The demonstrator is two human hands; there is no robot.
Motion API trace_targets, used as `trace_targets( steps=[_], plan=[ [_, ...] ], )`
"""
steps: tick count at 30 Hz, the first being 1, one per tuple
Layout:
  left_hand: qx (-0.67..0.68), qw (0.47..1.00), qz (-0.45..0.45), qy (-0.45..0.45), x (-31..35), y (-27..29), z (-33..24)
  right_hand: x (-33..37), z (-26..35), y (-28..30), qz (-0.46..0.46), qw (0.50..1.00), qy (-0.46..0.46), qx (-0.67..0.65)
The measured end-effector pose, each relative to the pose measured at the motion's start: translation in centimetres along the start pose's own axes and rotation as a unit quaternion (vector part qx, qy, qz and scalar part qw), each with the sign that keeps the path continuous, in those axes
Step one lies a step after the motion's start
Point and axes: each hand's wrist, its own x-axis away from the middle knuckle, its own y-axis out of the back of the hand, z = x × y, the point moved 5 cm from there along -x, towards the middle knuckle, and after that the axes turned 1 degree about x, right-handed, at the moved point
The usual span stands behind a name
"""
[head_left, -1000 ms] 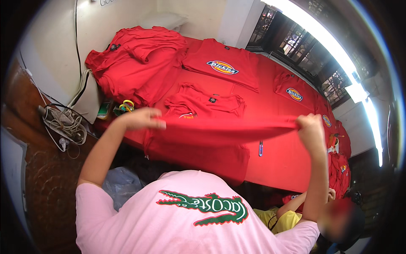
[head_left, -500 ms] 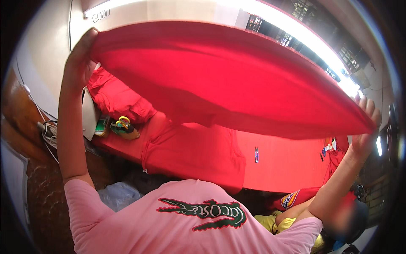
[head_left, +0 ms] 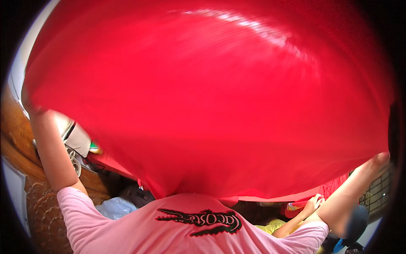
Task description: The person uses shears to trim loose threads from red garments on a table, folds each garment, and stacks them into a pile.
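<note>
Most of the view is filled by a wide red cloth (head_left: 211,106), spread up in front of the person above the red-covered surface (head_left: 111,164). The left hand (head_left: 35,106) grasps its left side and the right hand (head_left: 382,159) its right, the fingers of each grip largely hidden. A pale plastic bag (head_left: 116,208) sits low left; a co-worker's hand (head_left: 314,204) shows lower right.
</note>
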Motion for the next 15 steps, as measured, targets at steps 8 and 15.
trace_targets(
  steps=[8,15],
  plan=[
    [-0.662,0.728,0.133,0.118,-6.9,-3.0,16.0,1.8,-13.8,-16.9,0.393,0.749,-0.007,0.533],
    [-0.741,0.591,-0.179,-0.264,-2.1,-4.9,6.6,2.9,-4.5,-10.3,0.066,0.69,0.333,0.639]
  ],
)
